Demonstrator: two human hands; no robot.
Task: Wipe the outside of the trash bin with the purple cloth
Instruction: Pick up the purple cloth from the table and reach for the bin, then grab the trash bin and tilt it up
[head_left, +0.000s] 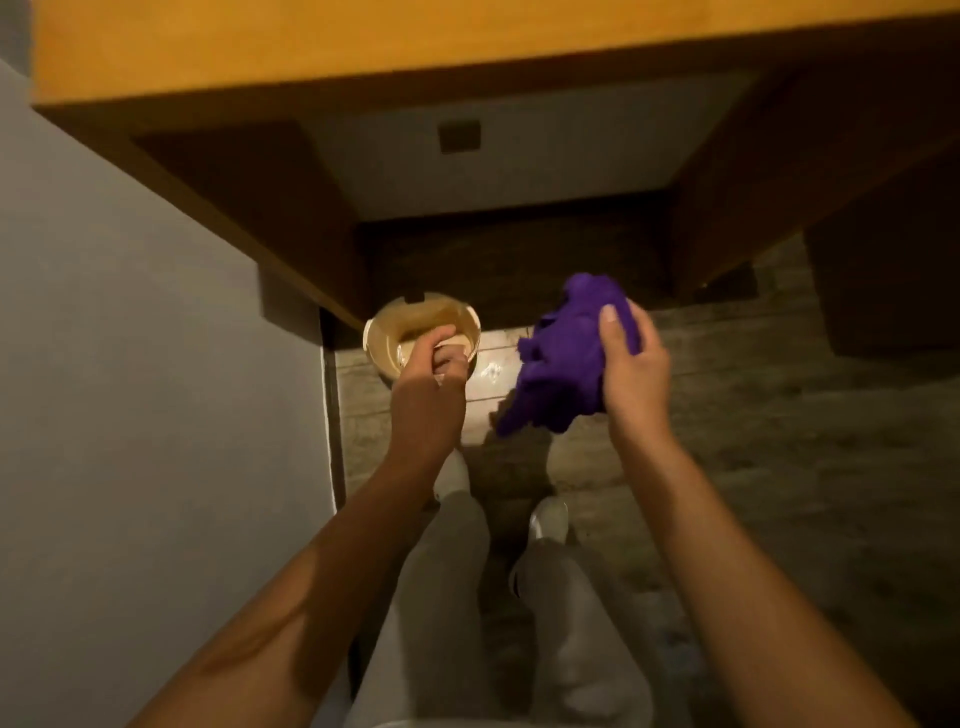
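Standing on the wood-look floor (727, 395) beside the desk (260, 57) leg, the beige trash bin (387, 325) is seen from above; its contents cannot be told. The near rim is gripped by the curled left hand (434, 366). The bunched purple cloth (563, 358) is held clear of the bin by the closed right hand (631, 358).

Bare forearms, light grey trousers (441, 597), white shoes (549, 519).

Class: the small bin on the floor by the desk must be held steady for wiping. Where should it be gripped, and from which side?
Grip the trash bin at its near rim, from above: it stands upright, mouth open upward. The left hand is there already; the right hand holds the purple cloth.
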